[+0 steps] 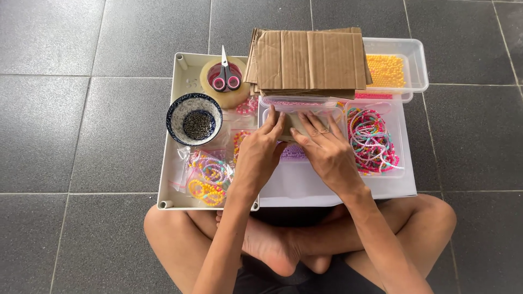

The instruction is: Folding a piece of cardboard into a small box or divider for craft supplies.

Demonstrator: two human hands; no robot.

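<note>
My left hand (260,149) and my right hand (327,152) lie side by side on a small flat brownish packet (298,122), fingertips pinching its edges over a clear plastic box (302,104). Purple beads (294,152) show between the two hands. The packet's contents are hidden under my fingers. A stack of brown cardboard sheets (308,61) lies just beyond the box.
A white tray (180,98) holds a blue patterned bowl of dark small pieces (194,121), a tape roll (224,87) with pink-handled scissors (226,76), and bagged bead bracelets (210,177). A tub of colourful bracelets (373,141) and a clear box of orange beads (388,69) sit right. My crossed legs are below.
</note>
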